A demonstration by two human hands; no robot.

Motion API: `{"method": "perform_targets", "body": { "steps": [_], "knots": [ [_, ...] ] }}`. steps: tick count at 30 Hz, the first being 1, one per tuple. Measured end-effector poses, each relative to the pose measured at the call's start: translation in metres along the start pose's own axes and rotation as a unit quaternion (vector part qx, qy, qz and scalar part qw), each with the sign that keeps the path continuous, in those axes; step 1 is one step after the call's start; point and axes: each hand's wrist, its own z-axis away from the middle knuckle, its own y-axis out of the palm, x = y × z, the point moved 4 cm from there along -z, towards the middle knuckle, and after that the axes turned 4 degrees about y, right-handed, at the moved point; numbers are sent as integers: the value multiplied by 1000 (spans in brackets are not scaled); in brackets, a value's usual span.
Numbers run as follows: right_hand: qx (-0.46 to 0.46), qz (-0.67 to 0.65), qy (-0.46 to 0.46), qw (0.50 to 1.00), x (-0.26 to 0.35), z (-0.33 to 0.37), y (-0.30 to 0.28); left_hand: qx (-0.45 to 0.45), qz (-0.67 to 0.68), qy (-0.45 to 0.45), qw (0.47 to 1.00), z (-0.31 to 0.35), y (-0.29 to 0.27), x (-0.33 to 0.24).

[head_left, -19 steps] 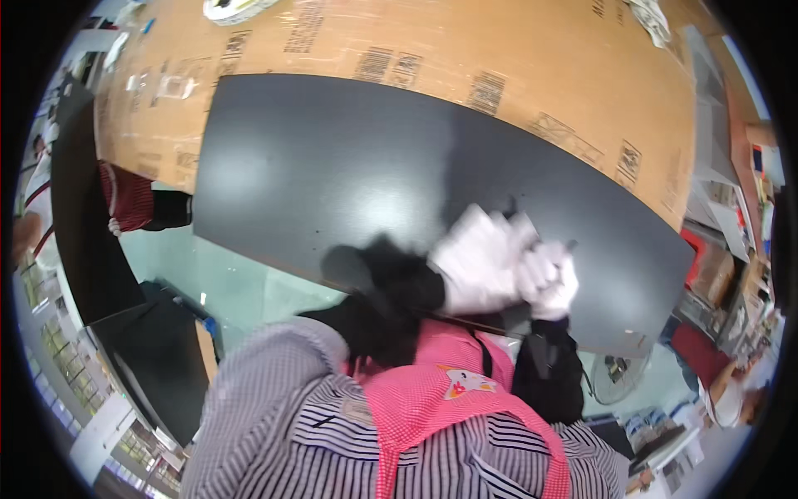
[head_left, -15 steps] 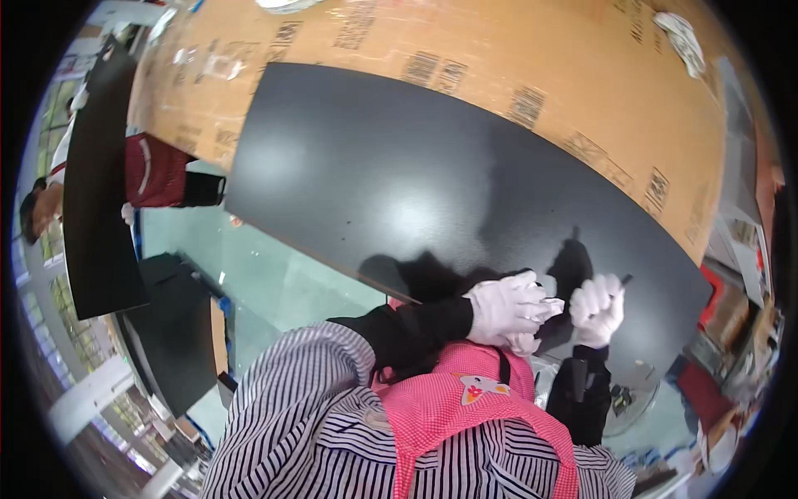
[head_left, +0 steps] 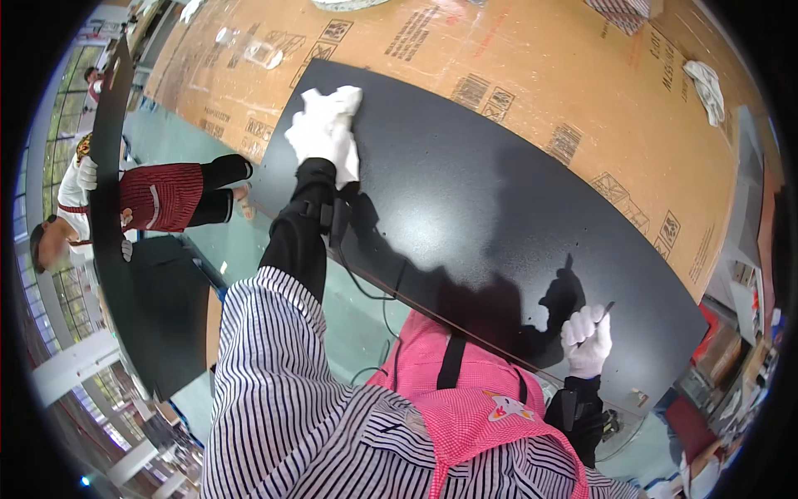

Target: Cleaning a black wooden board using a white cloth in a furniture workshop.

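In front of me lies a large dark panel (head_left: 432,183) with a smooth, faintly shiny face and a few small marks. My left hand (head_left: 317,137), in a white glove, is stretched out to the panel's far left end. It is closed on a crumpled white cloth (head_left: 350,166), pressed to the surface; glove and cloth are hard to tell apart. My right hand (head_left: 587,343), also in a white glove, is curled in a fist over the panel's near right part. A thin dark pen-like stick (head_left: 610,307) pokes out of the top of that fist.
Beneath the panel is a printed cardboard sheet (head_left: 532,91), with a crumpled white cloth (head_left: 705,91) at its far right. On the left, a person in a red apron (head_left: 162,197) holds another dark panel (head_left: 106,175) upright. A black cable (head_left: 359,289) hangs by my left arm.
My left hand has swept from beside my right hand to the panel's far left end with the cloth. My right hand has shifted slightly nearer. The person at left shows more fully.
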Motion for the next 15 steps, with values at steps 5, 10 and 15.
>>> {"method": "perform_targets", "body": {
  "steps": [5, 10, 15],
  "knots": [
    [-6, 27, -4, 1000, -17, -30, 30, 184, 56, 143, 971, 137, 8, -60],
    [-4, 2, 0, 1000, -28, -40, 46, 224, 68, 189, 954, 62, -41, -64],
    [-4, 28, 0, 1000, -41, -29, 45, -85, -11, 186, 979, -13, -9, 13]
  ]
}}
